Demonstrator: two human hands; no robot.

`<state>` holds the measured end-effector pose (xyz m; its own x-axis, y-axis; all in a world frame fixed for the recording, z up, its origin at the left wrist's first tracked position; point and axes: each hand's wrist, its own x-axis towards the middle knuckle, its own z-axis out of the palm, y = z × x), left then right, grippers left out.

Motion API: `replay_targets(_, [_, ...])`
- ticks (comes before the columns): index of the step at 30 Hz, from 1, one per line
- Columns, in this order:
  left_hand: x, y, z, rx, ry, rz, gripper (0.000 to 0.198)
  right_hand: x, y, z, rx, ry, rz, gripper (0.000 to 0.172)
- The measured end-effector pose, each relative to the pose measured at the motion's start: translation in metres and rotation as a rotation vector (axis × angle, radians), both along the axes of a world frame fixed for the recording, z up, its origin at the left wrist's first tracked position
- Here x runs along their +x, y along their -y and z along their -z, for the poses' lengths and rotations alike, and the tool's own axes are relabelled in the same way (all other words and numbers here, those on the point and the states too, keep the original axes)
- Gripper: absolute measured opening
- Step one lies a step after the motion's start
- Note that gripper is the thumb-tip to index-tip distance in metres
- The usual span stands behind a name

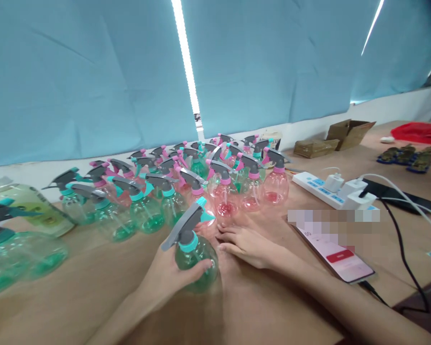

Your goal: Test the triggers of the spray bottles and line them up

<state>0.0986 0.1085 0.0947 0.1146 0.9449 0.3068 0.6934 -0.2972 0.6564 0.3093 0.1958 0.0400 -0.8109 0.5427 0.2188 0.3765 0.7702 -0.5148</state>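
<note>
A green spray bottle [201,254] with a grey and teal trigger head stands upright on the table in front of me. My left hand [179,273] is wrapped around it from the left, thumb across the front. Just to its right lies my right hand [246,244], palm down with the fingers stretched out. Its fingertips are by the lower side of a pink spray bottle [197,191] behind the green one; whether they touch it I cannot tell. Several more green bottles [149,215] and pink bottles [276,184] are grouped behind, each with a trigger head.
At the left, a large jug [39,211] with pale yellow liquid leans behind green bottles. On the right are a white power strip [318,189] with chargers, a lit phone [335,254], a dark phone [402,194] and cables. Cardboard boxes [348,134] and a red tray [416,132] sit farther back.
</note>
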Motion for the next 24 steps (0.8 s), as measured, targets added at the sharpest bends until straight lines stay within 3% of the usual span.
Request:
replay_targets(3, [-0.005,0.012,0.001,-0.028,-0.046,-0.001,0.044,-0.002,0.002,0.004,-0.002,0.024,0.028,0.056])
replay_targets(10, [-0.038,0.051,0.0,0.011,-0.06,-0.089,0.042,-0.006,0.006,0.021,-0.008,0.122,0.13,0.059])
replay_targets(13, [-0.069,0.074,0.001,0.076,-0.081,-0.2,0.039,-0.008,0.007,0.026,0.01,0.152,0.177,0.057])
replay_targets(18, [-0.141,0.102,0.014,0.241,-0.186,-0.517,0.042,-0.013,0.013,0.031,0.114,0.188,0.243,0.055])
replay_targets(21, [-0.183,0.104,0.017,0.302,-0.194,-0.559,0.049,-0.021,0.02,0.028,0.209,0.145,0.213,0.045])
replay_targets(24, [-0.213,0.095,0.009,0.23,-0.247,-0.61,0.057,-0.036,0.031,0.012,0.335,-0.053,0.07,0.031])
